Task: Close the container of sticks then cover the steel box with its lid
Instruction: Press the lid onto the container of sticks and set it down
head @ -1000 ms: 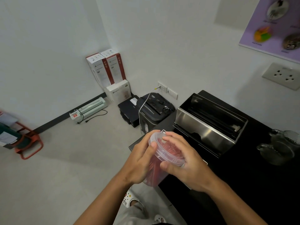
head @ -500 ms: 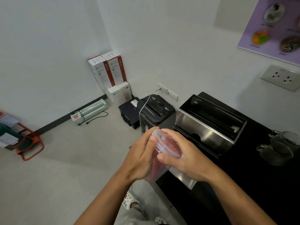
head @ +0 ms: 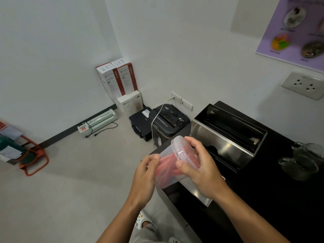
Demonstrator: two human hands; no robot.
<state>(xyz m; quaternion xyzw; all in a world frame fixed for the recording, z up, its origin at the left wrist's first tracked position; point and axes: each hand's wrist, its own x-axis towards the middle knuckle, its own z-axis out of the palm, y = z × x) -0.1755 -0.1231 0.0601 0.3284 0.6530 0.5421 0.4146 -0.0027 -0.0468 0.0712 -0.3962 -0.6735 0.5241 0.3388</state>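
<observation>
A clear plastic container of red sticks (head: 167,168) is held in the air over the black counter's left end, tilted so its top faces the right wall. Its clear lid (head: 184,151) sits on its mouth. My right hand (head: 201,170) wraps around the lidded top, thumb on the rim. My left hand (head: 145,174) grips the container's body and base. The open steel box (head: 226,135) stands on the counter behind my hands. The steel lid (head: 198,193) lies on the counter under my right wrist, mostly hidden.
The black counter (head: 263,199) fills the right side, with glass jugs (head: 301,158) at its right. On the floor beyond are a black shredder (head: 168,121), a printer (head: 140,118), white boxes (head: 119,81), a laminator (head: 100,121) and an orange rack (head: 33,158).
The container has tilted over from nearly upright, its top swinging right. My left hand has slid down from the rim to the body, while my right hand stays on the lid.
</observation>
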